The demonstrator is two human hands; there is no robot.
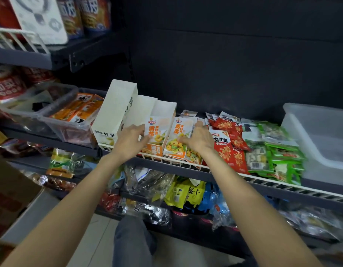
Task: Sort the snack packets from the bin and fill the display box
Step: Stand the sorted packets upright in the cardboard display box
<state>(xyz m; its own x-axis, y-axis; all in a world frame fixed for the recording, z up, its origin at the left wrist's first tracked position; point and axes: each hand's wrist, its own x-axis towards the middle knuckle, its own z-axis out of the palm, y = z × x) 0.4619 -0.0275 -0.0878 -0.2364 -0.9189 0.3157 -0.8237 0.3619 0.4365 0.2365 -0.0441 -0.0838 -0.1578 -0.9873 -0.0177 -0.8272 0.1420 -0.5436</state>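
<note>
A white display box [163,112] with an orange front stands on the wire-edged shelf, open at the top. My left hand [131,138] grips its front left side, the thumb against an orange-and-white snack packet [156,130] standing inside. Just right of the box a stack of the same orange-and-white packets [179,139] leans upright, and my right hand [198,138] is closed on that stack from the right. Red packets [227,149] and green packets [272,151] lie in piles further right.
A taller white display box [115,112] stands left of the one I hold. Clear plastic bins [57,114] with orange packets sit at far left, and a translucent bin [320,135] at far right. The white wire rail [186,163] runs along the shelf front. Lower shelves hold mixed bags.
</note>
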